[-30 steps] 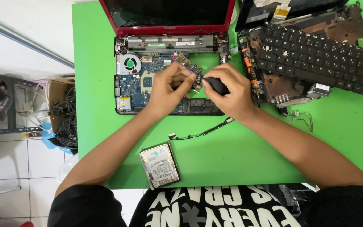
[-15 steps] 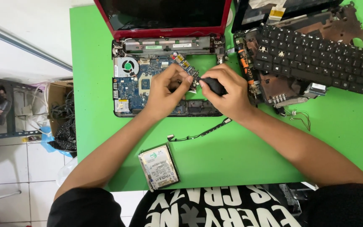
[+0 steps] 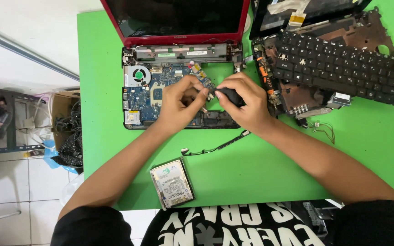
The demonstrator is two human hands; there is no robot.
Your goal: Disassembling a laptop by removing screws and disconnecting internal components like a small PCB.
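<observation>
Laptop (image 3: pixel 178 86) opened, motherboard bare, at worktop (image 3: pixel 274 173) rear. Both hands over its middle. Right hand (image 3: pixel 242 102) grip clamped on black tool (image 3: pixel 226 94); tip hidden. Left hand (image 3: pixel 178 102) fingers pinched at small board (image 3: pixel 201 77) beside tool. Judged step: freeing small part. Next calls for steady tool seating. Fastener unseen. Hard drive (image 3: pixel 172 182) lies nearer person than laptop.

Green table (image 3: pixel 261 182), red-framed laptop (image 3: pixel 115 23), blue circuit board (image 3: pixel 142 98), black keyboard (image 3: pixel 343 68), seemingly silver drive (image 3: pixel 172 183).

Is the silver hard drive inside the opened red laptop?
No, the silver hard drive lies apart on the green table, nearer the person than the opened red laptop.
</observation>
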